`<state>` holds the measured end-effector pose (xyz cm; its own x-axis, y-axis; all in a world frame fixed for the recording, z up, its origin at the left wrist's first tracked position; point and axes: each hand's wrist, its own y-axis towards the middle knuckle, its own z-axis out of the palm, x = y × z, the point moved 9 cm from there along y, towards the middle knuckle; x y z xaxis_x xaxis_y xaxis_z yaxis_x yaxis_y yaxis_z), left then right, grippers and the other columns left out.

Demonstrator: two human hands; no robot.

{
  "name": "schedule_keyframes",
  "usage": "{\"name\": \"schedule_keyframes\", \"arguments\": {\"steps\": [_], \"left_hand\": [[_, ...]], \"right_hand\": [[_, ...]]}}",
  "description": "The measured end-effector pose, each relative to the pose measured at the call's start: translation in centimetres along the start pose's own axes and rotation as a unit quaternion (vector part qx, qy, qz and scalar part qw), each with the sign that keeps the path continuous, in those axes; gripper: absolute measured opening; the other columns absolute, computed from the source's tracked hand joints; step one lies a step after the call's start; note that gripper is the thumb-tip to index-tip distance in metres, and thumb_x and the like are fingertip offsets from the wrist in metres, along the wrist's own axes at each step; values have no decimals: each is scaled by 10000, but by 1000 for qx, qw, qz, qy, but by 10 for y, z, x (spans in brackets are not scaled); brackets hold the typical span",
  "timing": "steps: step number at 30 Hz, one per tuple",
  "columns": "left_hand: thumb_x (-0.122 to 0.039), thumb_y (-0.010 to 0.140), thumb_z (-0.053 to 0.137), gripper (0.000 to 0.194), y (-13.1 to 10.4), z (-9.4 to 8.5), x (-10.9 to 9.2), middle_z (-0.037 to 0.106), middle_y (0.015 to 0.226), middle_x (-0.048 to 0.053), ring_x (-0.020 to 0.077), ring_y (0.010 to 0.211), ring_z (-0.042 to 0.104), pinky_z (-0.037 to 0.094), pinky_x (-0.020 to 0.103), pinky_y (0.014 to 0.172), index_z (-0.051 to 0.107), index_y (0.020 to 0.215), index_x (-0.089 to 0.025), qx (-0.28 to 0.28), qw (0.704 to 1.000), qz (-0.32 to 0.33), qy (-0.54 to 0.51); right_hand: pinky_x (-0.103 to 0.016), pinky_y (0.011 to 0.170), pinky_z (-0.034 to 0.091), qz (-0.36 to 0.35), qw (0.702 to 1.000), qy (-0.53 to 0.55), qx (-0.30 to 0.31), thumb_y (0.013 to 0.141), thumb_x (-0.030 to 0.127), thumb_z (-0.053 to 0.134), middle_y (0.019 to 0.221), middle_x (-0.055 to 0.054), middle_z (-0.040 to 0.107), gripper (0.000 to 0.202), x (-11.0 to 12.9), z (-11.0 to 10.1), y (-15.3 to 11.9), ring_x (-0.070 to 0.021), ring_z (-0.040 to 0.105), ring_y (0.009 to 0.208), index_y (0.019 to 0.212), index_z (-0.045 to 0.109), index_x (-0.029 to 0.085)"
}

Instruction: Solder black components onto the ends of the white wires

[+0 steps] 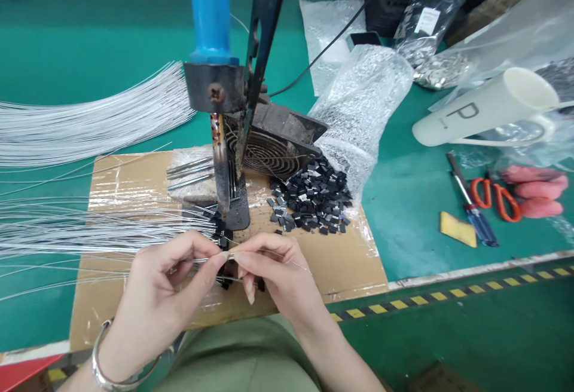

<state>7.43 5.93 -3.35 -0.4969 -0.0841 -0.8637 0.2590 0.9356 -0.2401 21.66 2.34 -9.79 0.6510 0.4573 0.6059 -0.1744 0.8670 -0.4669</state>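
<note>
My left hand (173, 284) pinches a thin silvery wire, thumb and index finger pressed together. Close beside it, the fingertips of my right hand (273, 266) are closed on the end of a thin wire; the tips of both hands nearly touch. A small dark piece lies partly hidden at the fingertips. Just behind them, black connectors (220, 230) sit at the ends of a spread of wires (112, 227). The blue-handled soldering iron (210, 21) hangs upright in a clamp, its tip above the connectors. A heap of small black parts (314, 195) lies right of it.
Brown cardboard (345, 260) lies under the work. Behind stand a dusty fan (273, 147) and bubble wrap (363, 105). A wire bundle (89, 123) lies left. At right are a white mug (479, 111), a screwdriver (479, 224), orange-handled scissors (506, 201) and a yellow sponge (457, 229).
</note>
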Motion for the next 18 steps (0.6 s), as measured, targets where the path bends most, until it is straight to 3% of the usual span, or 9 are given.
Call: {"name": "schedule_keyframes", "arguments": {"steps": [7, 14, 18], "left_hand": [[-377, 965, 704, 224, -1, 2, 0, 746, 715, 24, 153, 635, 674, 492, 227, 538, 757, 837, -201, -26, 1000, 9, -9], [-322, 991, 697, 150, -11, 3, 8, 707, 739, -8, 114, 619, 594, 452, 227, 566, 734, 893, -214, -96, 994, 38, 18], [-318, 985, 702, 144, -13, 4, 9, 721, 757, -1, 128, 651, 628, 475, 239, 587, 729, 890, -214, -114, 993, 35, 10]], "right_hand": [[-206, 402, 511, -9, 999, 24, -23, 769, 387, 936, 606, 14, 708, 201, -3, 1, -2, -91, 571, 425, 795, 866, 200], [-184, 394, 506, -22, 997, 61, -35, 774, 371, 924, 593, 23, 672, 171, -7, 4, -1, -77, 542, 424, 800, 874, 209], [-167, 401, 503, -31, 995, 83, -38, 775, 354, 927, 586, 22, 664, 144, -10, 6, -1, -70, 536, 438, 816, 891, 221]]}}
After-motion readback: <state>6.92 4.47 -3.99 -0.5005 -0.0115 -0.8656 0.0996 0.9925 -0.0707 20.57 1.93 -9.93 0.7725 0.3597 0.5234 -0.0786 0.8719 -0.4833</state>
